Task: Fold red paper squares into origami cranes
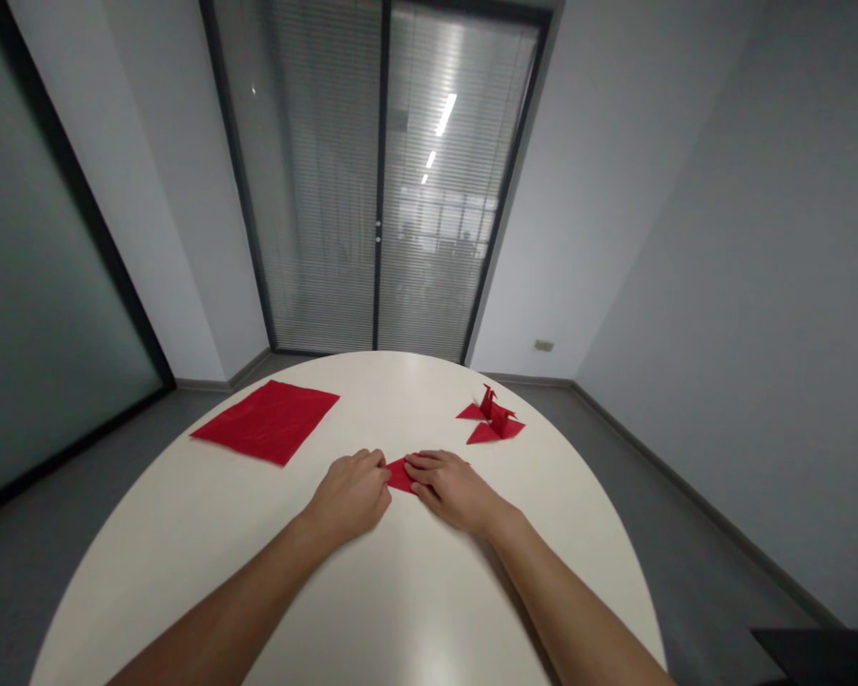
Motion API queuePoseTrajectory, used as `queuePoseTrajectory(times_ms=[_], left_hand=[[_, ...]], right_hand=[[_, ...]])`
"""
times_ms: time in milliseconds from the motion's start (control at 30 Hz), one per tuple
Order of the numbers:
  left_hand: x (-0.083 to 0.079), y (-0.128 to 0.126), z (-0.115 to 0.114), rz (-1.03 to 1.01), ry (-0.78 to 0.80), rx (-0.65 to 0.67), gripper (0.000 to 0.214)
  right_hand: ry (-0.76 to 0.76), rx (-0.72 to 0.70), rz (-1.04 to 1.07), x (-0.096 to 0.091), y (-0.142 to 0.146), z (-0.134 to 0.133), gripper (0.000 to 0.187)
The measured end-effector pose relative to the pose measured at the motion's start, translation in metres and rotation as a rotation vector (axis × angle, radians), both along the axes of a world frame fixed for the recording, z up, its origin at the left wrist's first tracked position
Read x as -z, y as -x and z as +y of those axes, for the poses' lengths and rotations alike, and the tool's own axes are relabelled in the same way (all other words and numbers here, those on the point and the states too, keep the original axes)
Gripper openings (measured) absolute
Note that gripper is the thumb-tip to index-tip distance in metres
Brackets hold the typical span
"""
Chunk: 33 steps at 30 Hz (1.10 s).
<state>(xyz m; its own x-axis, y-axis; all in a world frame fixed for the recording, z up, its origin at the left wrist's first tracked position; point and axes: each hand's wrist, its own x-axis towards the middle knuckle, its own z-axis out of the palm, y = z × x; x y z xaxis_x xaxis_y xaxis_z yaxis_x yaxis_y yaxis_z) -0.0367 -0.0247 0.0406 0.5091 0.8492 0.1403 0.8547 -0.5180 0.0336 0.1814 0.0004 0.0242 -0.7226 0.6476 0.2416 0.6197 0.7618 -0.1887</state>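
Observation:
Both my hands rest on a round white table (372,610), pressed on a small folded piece of red paper (401,474) that shows between them. My left hand (350,495) has its fingers curled down onto the paper's left side. My right hand (447,488) lies with its fingers together over the paper's right side. Most of the paper is hidden under the fingers.
A flat stack of red paper squares (266,420) lies at the table's far left. A finished red paper crane (492,417) stands at the far right. Beyond the table are a glass door with blinds (378,181), grey walls and grey floor.

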Motion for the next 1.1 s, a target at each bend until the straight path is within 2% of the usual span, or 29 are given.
queuePoseTrajectory(times_ms=[233,500,700,833,933,1000,1100], left_hand=[[-0.007,0.006,-0.001,-0.006,0.047,0.007,0.028],[-0.021,0.014,-0.002,0.091,0.094,-0.099,0.03],[-0.016,0.001,-0.007,0.158,0.062,-0.092,0.033],[-0.012,-0.005,-0.007,0.174,0.041,-0.103,0.036],[-0.009,-0.004,-0.004,0.102,0.031,-0.174,0.034],[-0.007,-0.002,0.0,0.04,0.036,-0.22,0.031],[-0.002,0.001,0.005,-0.029,0.026,-0.198,0.024]], right_hand=[[0.053,-0.033,-0.072,-0.009,-0.019,0.004,0.03],[0.049,-0.014,-0.028,-0.014,-0.024,0.006,0.028],[0.017,0.102,-0.027,-0.015,-0.019,0.004,0.034],[0.013,0.206,0.013,-0.01,-0.014,0.004,0.026],[0.036,0.272,0.077,-0.006,-0.011,0.004,0.016],[0.056,0.287,0.125,-0.004,-0.012,0.004,0.017],[0.076,0.244,0.13,-0.004,-0.014,0.005,0.017]])
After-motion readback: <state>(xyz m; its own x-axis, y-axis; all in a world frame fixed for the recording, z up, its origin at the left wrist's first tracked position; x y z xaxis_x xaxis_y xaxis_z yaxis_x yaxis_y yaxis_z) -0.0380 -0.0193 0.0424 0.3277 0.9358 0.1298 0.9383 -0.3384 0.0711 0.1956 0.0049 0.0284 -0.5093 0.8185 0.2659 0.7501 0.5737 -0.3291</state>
